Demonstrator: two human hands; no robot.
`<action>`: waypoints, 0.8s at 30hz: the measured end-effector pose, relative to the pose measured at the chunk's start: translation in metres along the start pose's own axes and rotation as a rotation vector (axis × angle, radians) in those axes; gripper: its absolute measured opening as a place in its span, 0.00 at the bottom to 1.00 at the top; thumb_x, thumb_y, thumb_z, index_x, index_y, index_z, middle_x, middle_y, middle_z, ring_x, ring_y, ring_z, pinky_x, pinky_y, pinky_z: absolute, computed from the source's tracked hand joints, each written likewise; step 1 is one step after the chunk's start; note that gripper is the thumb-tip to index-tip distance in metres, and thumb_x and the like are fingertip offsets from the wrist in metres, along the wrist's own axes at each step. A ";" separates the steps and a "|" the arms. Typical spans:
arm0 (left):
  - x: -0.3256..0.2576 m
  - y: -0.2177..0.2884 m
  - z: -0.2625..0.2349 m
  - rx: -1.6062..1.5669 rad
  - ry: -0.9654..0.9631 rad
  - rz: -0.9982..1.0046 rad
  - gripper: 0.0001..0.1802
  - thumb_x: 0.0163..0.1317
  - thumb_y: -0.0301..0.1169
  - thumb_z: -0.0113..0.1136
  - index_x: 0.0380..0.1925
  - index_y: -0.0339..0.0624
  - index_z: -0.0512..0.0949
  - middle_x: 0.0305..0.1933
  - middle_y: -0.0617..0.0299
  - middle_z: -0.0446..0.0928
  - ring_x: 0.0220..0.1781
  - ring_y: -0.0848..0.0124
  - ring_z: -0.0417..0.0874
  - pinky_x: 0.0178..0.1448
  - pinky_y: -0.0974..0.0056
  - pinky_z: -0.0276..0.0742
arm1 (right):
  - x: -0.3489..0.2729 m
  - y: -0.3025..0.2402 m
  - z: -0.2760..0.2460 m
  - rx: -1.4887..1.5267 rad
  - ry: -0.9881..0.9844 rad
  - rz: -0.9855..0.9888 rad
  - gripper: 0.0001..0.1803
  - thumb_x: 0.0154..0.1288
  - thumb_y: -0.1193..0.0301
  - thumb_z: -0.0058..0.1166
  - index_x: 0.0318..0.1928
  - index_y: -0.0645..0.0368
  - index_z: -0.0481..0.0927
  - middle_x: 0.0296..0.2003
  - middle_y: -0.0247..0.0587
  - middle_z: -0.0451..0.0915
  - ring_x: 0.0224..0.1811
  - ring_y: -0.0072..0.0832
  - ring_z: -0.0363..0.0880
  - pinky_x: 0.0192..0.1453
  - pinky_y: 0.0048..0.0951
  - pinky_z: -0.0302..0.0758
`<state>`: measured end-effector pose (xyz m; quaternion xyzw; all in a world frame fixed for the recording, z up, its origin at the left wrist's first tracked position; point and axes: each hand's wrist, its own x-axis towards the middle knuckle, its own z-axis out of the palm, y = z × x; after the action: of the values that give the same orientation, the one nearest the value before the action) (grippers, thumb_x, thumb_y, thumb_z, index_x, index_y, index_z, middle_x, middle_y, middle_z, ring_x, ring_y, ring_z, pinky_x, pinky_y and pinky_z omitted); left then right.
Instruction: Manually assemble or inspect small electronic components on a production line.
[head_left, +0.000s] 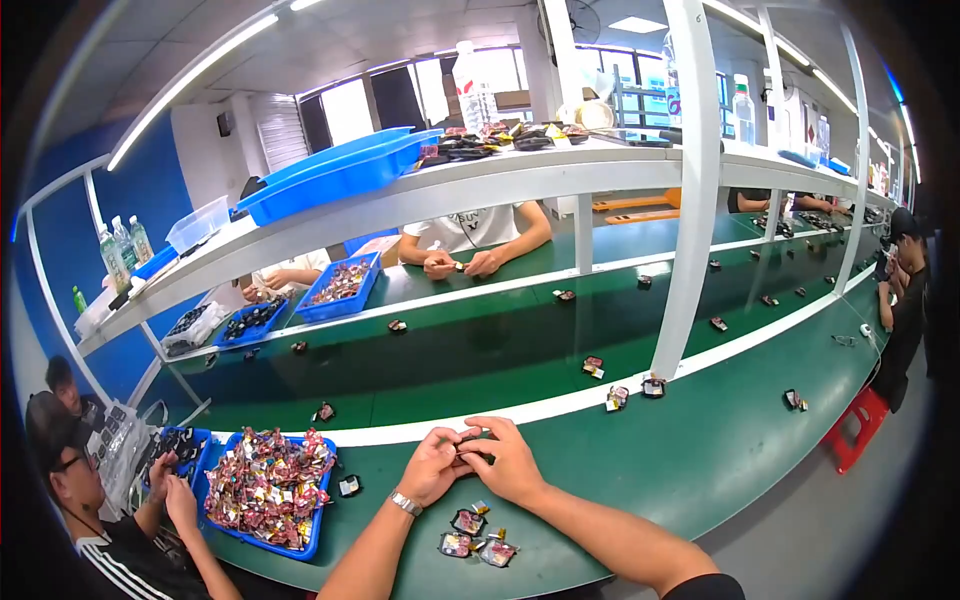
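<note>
My left hand (430, 468), with a metal-banded watch on its wrist, and my right hand (506, 462) meet above the green bench. Their fingers close together round a small dark piece (462, 449), mostly hidden by the fingers. Just below them lie three small electronic assemblies, each a red circuit board in a black casing with a yellow-white tab: an upper one (467, 521), a left one (455, 544) and a right one (497, 552). A small black part with a white patch (349, 486) rests left of my left hand.
Beside my left forearm stands a blue bin (322, 520) heaped with red circuit boards. A co-worker (75, 480) sits at far left. Beyond a white rail, a dark green belt (450, 350) carries scattered assemblies. A white post (690, 200) and overhead shelf (400, 205) rise ahead.
</note>
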<state>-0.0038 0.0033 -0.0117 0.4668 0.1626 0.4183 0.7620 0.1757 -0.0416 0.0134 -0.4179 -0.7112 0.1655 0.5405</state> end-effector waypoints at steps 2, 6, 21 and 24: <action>0.000 0.000 0.003 -0.008 -0.006 0.008 0.07 0.72 0.29 0.50 0.47 0.46 0.68 0.67 0.50 0.68 0.60 0.61 0.76 0.65 0.46 0.73 | -0.001 0.003 0.001 -0.008 0.014 -0.008 0.08 0.56 0.74 0.64 0.38 0.55 0.87 0.57 0.40 0.75 0.60 0.40 0.70 0.60 0.38 0.73; 0.000 0.001 0.010 -0.004 -0.001 0.023 0.08 0.70 0.30 0.53 0.46 0.47 0.69 0.67 0.51 0.68 0.61 0.60 0.75 0.65 0.45 0.72 | 0.000 0.002 0.001 -0.010 0.033 -0.046 0.07 0.56 0.73 0.64 0.38 0.54 0.87 0.57 0.39 0.76 0.60 0.39 0.71 0.59 0.37 0.73; 0.001 0.004 0.009 -0.013 -0.012 0.015 0.09 0.68 0.30 0.57 0.46 0.49 0.69 0.67 0.54 0.68 0.60 0.61 0.75 0.65 0.45 0.72 | 0.000 -0.003 -0.003 -0.025 0.018 -0.036 0.08 0.55 0.75 0.61 0.38 0.57 0.86 0.55 0.43 0.76 0.59 0.42 0.71 0.61 0.38 0.72; 0.001 0.002 0.011 0.002 0.004 0.034 0.09 0.68 0.31 0.57 0.45 0.49 0.70 0.67 0.54 0.68 0.61 0.61 0.75 0.65 0.45 0.72 | 0.001 -0.006 -0.002 -0.030 0.042 -0.074 0.09 0.55 0.76 0.61 0.38 0.59 0.85 0.56 0.45 0.76 0.59 0.43 0.72 0.61 0.39 0.72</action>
<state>0.0030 -0.0022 -0.0045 0.4692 0.1567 0.4320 0.7541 0.1753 -0.0453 0.0188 -0.4028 -0.7171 0.1258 0.5547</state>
